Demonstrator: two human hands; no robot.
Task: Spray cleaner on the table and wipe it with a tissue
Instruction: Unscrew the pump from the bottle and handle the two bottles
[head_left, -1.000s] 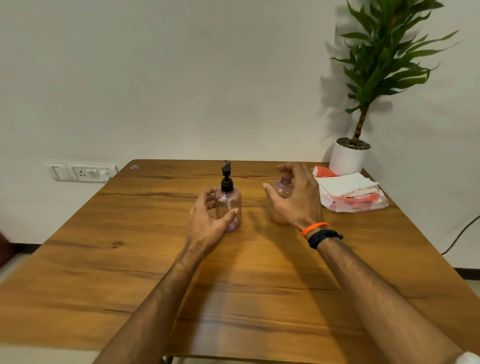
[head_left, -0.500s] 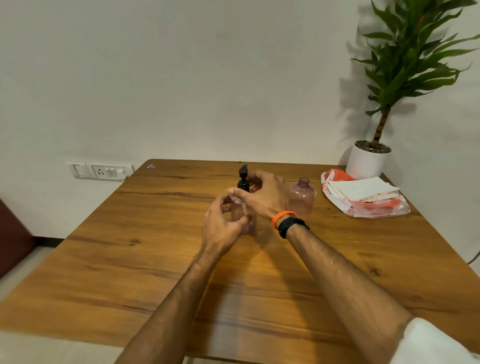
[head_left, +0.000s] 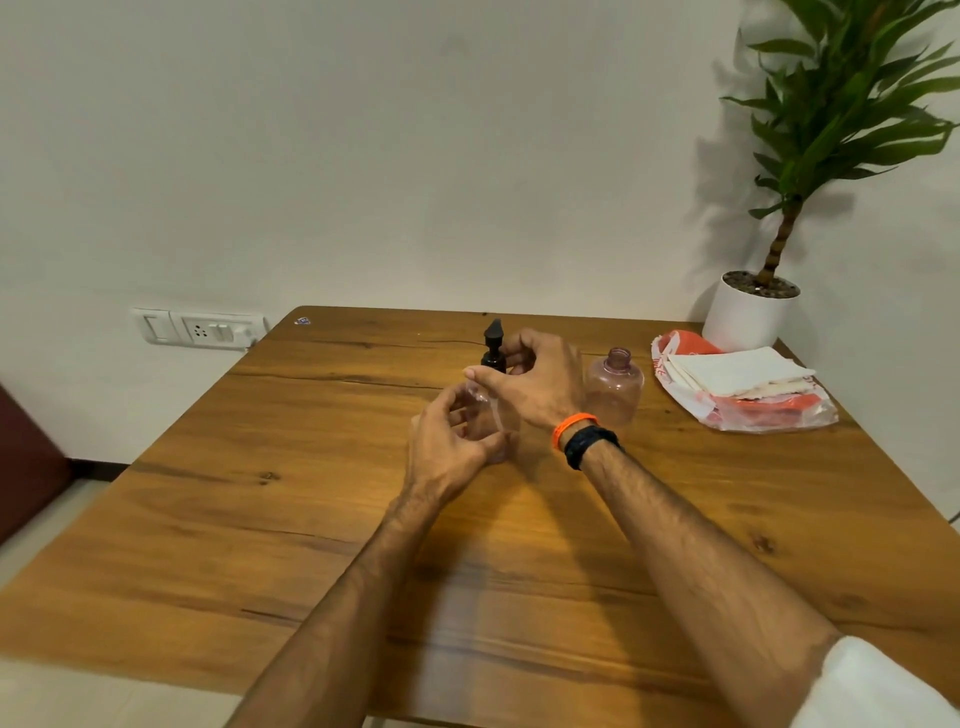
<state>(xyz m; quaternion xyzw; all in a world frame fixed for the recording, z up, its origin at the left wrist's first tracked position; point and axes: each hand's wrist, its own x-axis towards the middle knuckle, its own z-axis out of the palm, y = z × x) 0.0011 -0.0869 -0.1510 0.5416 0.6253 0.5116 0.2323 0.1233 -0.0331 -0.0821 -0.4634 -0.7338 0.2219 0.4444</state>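
With your left hand (head_left: 447, 447) gripping the pump bottle (head_left: 488, 415) and your right hand (head_left: 540, 382) pinching its black pump (head_left: 492, 345), twist gently: cleaner spills onto the bench (head_left: 260, 519), or you knock the open bottle (head_left: 614, 387) just right.

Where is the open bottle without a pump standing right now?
In the head view, the open bottle stands on the table right of centre, between the right hand and the pack of tissues.

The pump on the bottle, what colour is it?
Black. The pump shows best in the head view, above the clear bottle.
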